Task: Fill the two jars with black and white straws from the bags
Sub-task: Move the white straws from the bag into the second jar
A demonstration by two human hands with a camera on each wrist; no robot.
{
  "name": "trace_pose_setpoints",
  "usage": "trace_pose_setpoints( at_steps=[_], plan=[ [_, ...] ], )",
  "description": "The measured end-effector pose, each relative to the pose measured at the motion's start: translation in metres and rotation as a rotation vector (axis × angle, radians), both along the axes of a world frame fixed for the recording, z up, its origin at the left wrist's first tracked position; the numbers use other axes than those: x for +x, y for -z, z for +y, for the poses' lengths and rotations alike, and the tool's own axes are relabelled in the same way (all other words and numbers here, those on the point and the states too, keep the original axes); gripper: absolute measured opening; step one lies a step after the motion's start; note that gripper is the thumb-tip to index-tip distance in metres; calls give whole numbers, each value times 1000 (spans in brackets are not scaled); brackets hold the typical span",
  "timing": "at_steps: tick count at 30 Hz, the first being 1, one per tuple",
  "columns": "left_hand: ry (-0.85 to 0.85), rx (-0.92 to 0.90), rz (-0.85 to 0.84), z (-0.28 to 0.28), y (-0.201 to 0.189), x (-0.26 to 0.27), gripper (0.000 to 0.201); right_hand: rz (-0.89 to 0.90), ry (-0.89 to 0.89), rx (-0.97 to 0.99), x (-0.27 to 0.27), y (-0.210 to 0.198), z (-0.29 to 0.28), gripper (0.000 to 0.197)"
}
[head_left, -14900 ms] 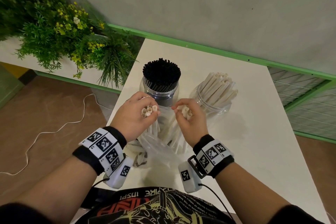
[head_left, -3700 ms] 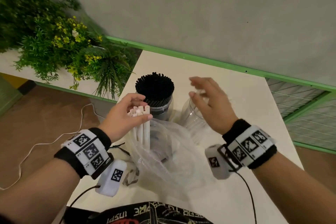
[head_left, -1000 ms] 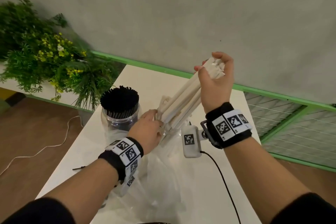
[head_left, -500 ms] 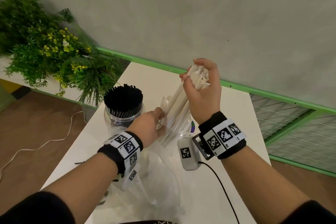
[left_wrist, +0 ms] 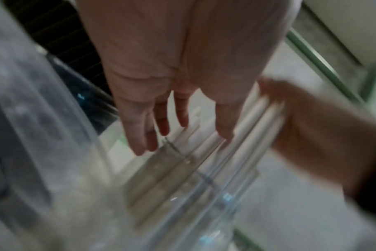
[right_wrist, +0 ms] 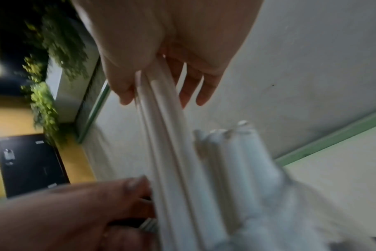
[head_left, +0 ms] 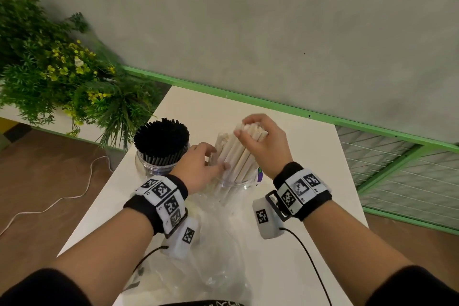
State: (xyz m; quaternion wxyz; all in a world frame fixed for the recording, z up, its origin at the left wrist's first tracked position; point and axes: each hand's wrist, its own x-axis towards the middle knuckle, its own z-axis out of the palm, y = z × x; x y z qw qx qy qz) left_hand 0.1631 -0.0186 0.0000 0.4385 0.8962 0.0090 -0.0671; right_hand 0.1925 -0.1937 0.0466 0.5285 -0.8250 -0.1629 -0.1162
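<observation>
White straws [head_left: 239,156] stand as a bundle in the clear right jar [head_left: 233,187]. My right hand [head_left: 242,128] grips their top ends, which the right wrist view shows as white straws [right_wrist: 161,118] between the thumb and fingers of my right hand [right_wrist: 161,98]. My left hand [head_left: 217,158] touches the lower left side of the bundle at the jar mouth with straight fingers. The left wrist view shows my left hand [left_wrist: 182,135] over the jar rim [left_wrist: 182,158]. The left jar [head_left: 149,169] is packed with black straws [head_left: 161,140].
A crumpled clear plastic bag [head_left: 211,243] lies on the white table [head_left: 310,156] in front of the jars. Green plants [head_left: 62,77] stand beyond the table's left edge. A green rail [head_left: 273,104] runs along the wall behind. A white cable [head_left: 62,196] lies on the floor.
My right hand has come down with the white straw bundle, turning it from a steep tilt to nearly upright in the right jar. The left hand has stayed at the jar mouth.
</observation>
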Motion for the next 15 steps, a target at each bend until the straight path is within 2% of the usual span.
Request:
trace_pose_setpoints(
  at_steps=[2,5,8,10,13,15],
  plan=[
    [-26,-95,89,0,-2,3,75,76,-59,-124,3,12,-16,43],
    [16,-157,148,-3,-10,10,90,245,-105,-202,2,30,-39,85],
    [96,-238,163,-9,-15,18,96,378,-121,-245,0,56,-52,106],
    [145,-286,170,-11,-12,23,100,436,-144,-241,1,71,-50,100],
    [177,-297,196,-13,-4,26,109,513,-198,-122,0,79,-38,87],
    [165,-266,182,-16,-1,26,101,495,-230,-29,3,78,-30,69]
  ],
)
